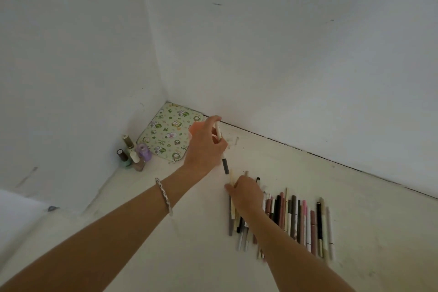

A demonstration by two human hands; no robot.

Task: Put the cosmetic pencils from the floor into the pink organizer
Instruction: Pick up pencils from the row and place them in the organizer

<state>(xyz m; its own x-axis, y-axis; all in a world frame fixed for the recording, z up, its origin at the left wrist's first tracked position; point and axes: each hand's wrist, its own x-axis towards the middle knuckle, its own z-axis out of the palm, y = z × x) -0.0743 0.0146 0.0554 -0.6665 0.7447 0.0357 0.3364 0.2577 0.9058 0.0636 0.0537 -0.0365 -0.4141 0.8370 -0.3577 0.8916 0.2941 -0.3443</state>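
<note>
Several cosmetic pencils [296,218] lie side by side in a row on the white floor at the lower right. My left hand [206,144] is raised above the floor and grips one cream pencil with a dark grey cap [224,161], held nearly upright. Behind that hand a small piece of the pink organizer [193,128] shows; the rest of it is hidden. My right hand [246,193] rests on the left end of the row, fingers closed around a cream pencil [231,179].
A green patterned pouch [166,134] lies flat in the corner where two white walls meet. Several nail polish bottles [134,153] stand to its left. A bracelet [164,194] is on my left wrist.
</note>
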